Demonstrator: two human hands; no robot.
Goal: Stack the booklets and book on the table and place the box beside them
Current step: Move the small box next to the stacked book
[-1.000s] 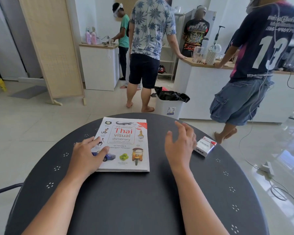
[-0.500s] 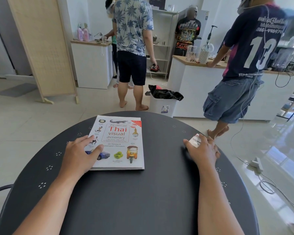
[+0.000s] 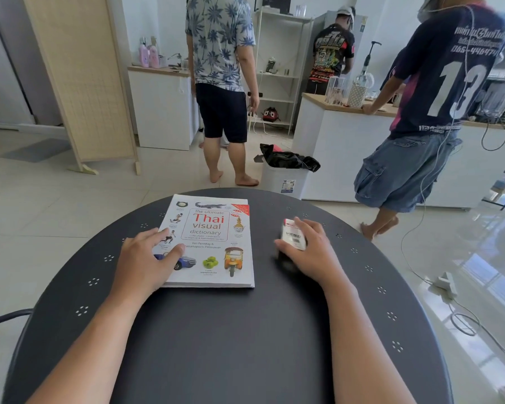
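Dark round table (image 3: 231, 330), matte, with small clusters of punched holes near its rim, fills the lower view. On it at 11 o'clock from the table centre lies the book (image 3: 213, 243), flat and face up. Its cover is white and glossy, titled "the ultimate Thai visual dictionary" in red and grey inside a thin red frame, with a red corner flash at the upper right and small pictures of a crocodile, a blue car, green fruit and a yellow three-wheeler. Thin page edges show beneath its near edge; whether booklets lie under it cannot be told.

Left hand (image 3: 146, 260) rests palm down on the book's near left corner, fingers spread and relaxed, thumb on the blue car; it clasps nothing.

At 3 o'clock from the book, apart from it, the box (image 3: 293, 236) is small and white with a red end and dark lettering, tilted up on one edge, and blurred. Right hand (image 3: 309, 249) wraps it from the right, thumb on the near side and fingers curled over the far side, gripping it.

Beyond the table at 12 o'clock stands a white bin (image 3: 286, 176) with a black liner, then white counters (image 3: 347, 147) and three standing people. A folding screen (image 3: 82, 83) stands at 10 o'clock.
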